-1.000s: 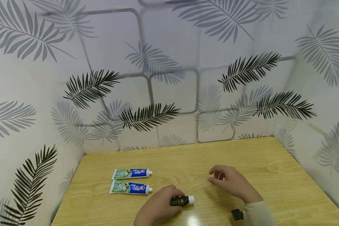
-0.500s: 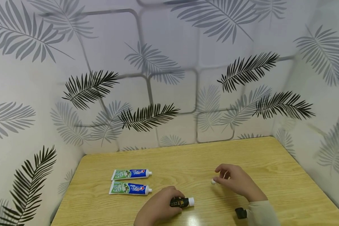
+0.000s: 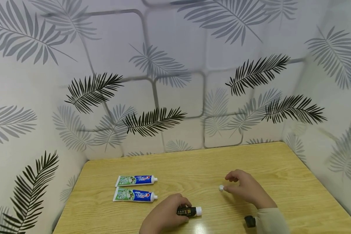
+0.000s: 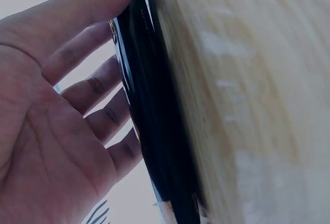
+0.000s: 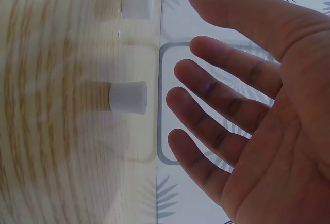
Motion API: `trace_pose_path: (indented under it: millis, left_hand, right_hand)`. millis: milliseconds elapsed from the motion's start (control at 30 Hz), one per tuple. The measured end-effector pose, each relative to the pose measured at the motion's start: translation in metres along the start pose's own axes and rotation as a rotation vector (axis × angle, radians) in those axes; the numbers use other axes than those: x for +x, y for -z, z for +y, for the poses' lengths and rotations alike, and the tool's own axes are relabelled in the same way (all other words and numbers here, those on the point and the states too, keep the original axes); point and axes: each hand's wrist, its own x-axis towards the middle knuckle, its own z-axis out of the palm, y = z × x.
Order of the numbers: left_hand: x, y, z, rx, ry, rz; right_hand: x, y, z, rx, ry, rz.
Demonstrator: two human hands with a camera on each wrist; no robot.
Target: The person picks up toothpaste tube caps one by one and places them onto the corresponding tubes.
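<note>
My left hand grips a black toothpaste tube with a white cap on its right end, low over the table. In the left wrist view the thumb lies along one side of the black tube and the fingers are behind it. My right hand holds nothing; its fingers are loosely bent just right of a small white cap standing on the table. The right wrist view shows two such caps, a nearer white cap and another white cap, both apart from the fingers.
Two blue, green and white Crest toothpaste tubes, an upper tube and a lower tube, lie side by side at the left with uncapped nozzles pointing right. The wooden table meets a leaf-patterned wall behind.
My right hand has shifted to the right and its fingers have come away from a white cap, which now stands in view on the table. The left hand keeps its hold, nearly still.
</note>
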Motion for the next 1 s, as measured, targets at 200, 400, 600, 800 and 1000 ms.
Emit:
trace_pose_path:
  millis: [200,400,600,800,1000]
  left_hand:
    - [-0.003,0.003,0.000,-0.026,0.028,0.003]
    - [-0.006,0.012,-0.001,-0.086,0.062,-0.001]
    - [-0.012,0.024,-0.003,-0.080,0.005,0.071]
    - [-0.015,0.030,-0.005,-0.020,-0.022,0.165]
    - [-0.017,0.037,-0.013,0.001,0.019,0.211]
  right_hand:
    - [0.000,-0.003,0.001,-0.019,-0.014,0.002]
    - [0.000,-0.005,0.000,-0.029,-0.018,-0.009]
    - [-0.001,-0.006,0.000,-0.045,-0.014,0.000]
    - [-0.001,-0.007,0.000,-0.054,-0.002,0.006]
    - [0.000,-0.008,-0.002,-0.057,-0.017,-0.009]
